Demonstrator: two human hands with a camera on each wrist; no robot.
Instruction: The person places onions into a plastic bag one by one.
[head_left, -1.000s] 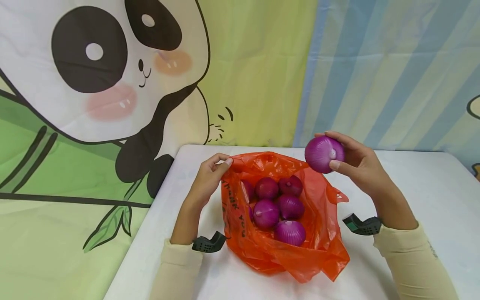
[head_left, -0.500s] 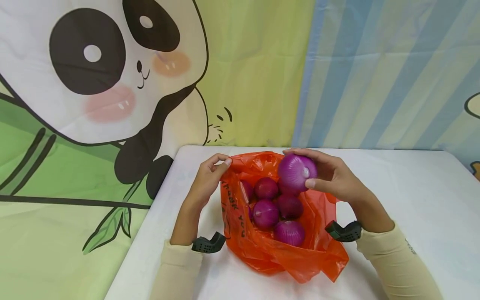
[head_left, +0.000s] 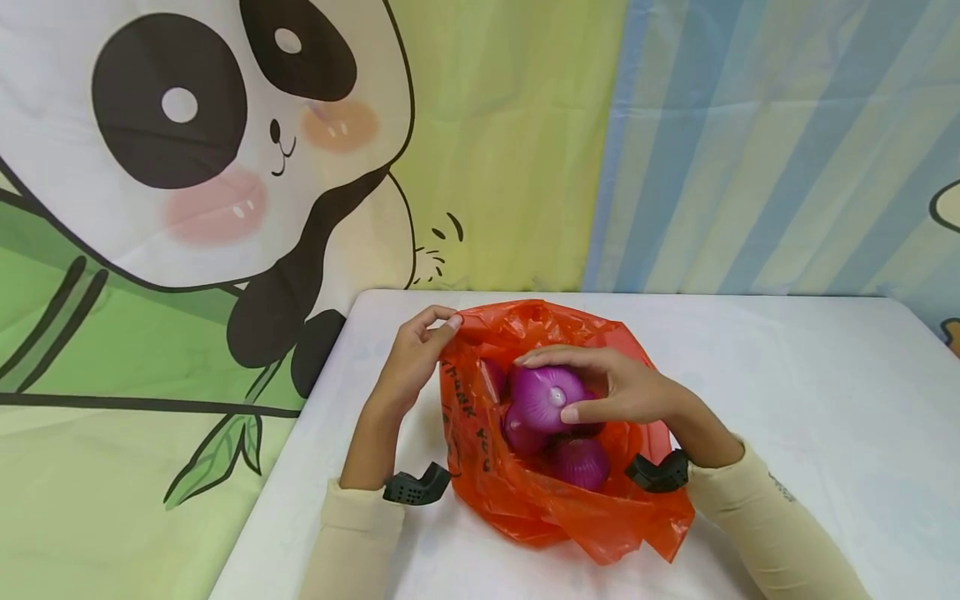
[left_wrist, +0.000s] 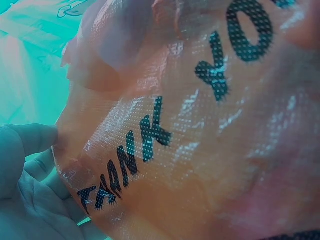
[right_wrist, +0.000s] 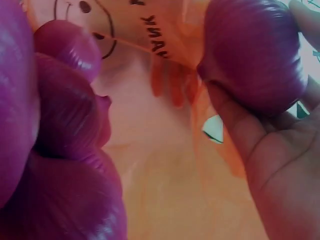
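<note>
A red plastic bag (head_left: 480, 492) printed with THANK YOU stands with its mouth spread on the table. My left hand (head_left: 412, 350) pinches the bag's rim at the far left corner; in the left wrist view the thumb and fingers (left_wrist: 37, 139) lie at the bag's edge. Over the bag's mouth, my right hand (head_left: 622, 387) grips a purple onion (head_left: 550, 398) between thumb and fingers. The same onion (right_wrist: 255, 55) shows in the right wrist view, above bare bag lining. Several more onions lie inside the bag, one (head_left: 579, 463) near its front; the held onion hides some of them.
A white table (head_left: 787, 375) bears the bag and reaches right and left of it. Behind hangs a cloth backdrop (head_left: 517, 150) with a panda and stripes. A black wrist camera (head_left: 660, 472) sits close to the bag's right side.
My right hand has carried the onion left and down, from beyond the bag's far right edge to inside its mouth. The left hand keeps its pinch on the rim.
</note>
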